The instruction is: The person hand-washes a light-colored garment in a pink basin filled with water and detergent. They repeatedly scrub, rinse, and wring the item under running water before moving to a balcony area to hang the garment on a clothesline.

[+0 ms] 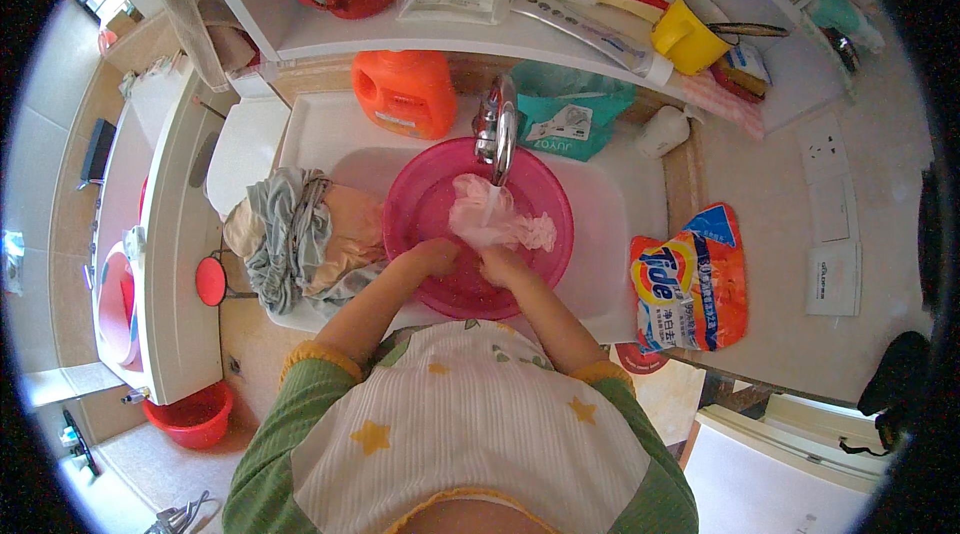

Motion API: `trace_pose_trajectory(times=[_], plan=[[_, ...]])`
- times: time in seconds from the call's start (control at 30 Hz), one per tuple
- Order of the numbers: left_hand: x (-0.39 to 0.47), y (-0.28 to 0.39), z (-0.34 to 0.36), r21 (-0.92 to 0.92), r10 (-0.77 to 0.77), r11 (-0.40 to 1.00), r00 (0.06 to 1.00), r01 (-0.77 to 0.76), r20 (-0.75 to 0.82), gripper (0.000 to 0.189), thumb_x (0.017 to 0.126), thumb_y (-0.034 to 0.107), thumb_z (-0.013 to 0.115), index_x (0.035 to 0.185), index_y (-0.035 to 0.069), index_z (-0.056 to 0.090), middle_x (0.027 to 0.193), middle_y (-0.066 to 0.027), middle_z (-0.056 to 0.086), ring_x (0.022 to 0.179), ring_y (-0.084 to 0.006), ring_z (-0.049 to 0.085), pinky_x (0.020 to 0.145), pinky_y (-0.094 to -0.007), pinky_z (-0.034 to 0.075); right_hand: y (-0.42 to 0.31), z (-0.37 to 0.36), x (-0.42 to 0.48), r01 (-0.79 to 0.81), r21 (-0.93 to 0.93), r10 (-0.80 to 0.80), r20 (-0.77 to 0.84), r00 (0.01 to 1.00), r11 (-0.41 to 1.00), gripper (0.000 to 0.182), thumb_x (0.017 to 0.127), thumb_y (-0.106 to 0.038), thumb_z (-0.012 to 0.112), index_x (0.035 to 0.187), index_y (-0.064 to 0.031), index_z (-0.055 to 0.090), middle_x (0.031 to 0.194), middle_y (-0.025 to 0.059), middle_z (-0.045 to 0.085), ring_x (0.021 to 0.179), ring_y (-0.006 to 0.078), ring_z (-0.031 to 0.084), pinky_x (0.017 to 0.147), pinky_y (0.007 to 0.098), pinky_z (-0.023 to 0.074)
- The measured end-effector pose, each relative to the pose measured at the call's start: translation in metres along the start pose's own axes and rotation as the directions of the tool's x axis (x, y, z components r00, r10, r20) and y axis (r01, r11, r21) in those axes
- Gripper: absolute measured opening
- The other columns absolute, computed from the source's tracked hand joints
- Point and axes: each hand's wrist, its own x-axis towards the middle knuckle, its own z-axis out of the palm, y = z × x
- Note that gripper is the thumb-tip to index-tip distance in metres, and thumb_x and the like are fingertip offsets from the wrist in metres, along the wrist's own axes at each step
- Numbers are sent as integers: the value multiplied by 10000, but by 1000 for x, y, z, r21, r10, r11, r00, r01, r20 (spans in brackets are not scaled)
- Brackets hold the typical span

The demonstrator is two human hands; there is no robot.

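A pink plastic basin (409, 192) sits in the white sink, under a chrome faucet (495, 128). Water appears to run from the spout onto a pale pink cloth (480, 207) bunched inside the basin. My left hand (437, 258) is low in the basin, near its front left side. Just to its right, my right hand (499, 265) is close to the lower edge of the cloth. The fingers of both hands are curled down and mostly hidden, so whether either grips anything is unclear.
Crumpled grey and beige clothes (300, 234) lie against the basin's left side. Behind stand an orange detergent jug (405, 95) and a teal plastic bag (574, 117). A Tide bag (690, 282) is at the right. A shelf (465, 38) with mugs and brushes overhangs the back.
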Motion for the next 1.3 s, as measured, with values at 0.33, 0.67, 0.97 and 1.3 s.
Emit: trace_pose_trajectory(times=[0.33, 0.67, 0.97, 1.3], plan=[[-2, 6, -6, -27, -17, 999, 999, 18, 32, 214, 661, 158, 478, 790, 18, 576, 842, -188, 571, 817, -329, 545, 727, -404, 422, 2, -1, -4, 146, -18, -147, -123, 981, 989, 271, 729, -205, 502, 905, -2, 536, 884, 235, 535, 819, 359, 523, 715, 415, 413], [-4, 5, -5, 16, -54, 998, 997, 54, 47, 206, 649, 144, 487, 779, 18, 586, 829, -186, 575, 796, -327, 553, 705, -404, 430, -4, -5, -7, 178, -7, -177, -155, 972, 984, 231, 722, -202, 508, 835, -5, 547, 845, 219, 543, 795, 355, 526, 701, 418, 415], [3, -4, 6, -8, 21, 1000, 999, -21, -43, 207, 632, 135, 498, 783, 28, 590, 839, -184, 574, 809, -321, 551, 722, -399, 428, -2, -5, -6, 161, -23, -162, -126, 979, 987, 225, 727, -211, 501, 821, -14, 556, 840, 214, 547, 785, 351, 530, 694, 422, 416], [-2, 5, -4, -11, -38, 999, 999, 38, 11, 208, 630, 135, 513, 785, 27, 601, 832, -183, 578, 798, -320, 556, 714, -403, 428, -7, -11, -11, 124, -3, -123, -107, 987, 992, 250, 736, -225, 508, 863, -15, 553, 854, 220, 545, 799, 352, 530, 707, 417, 413]])
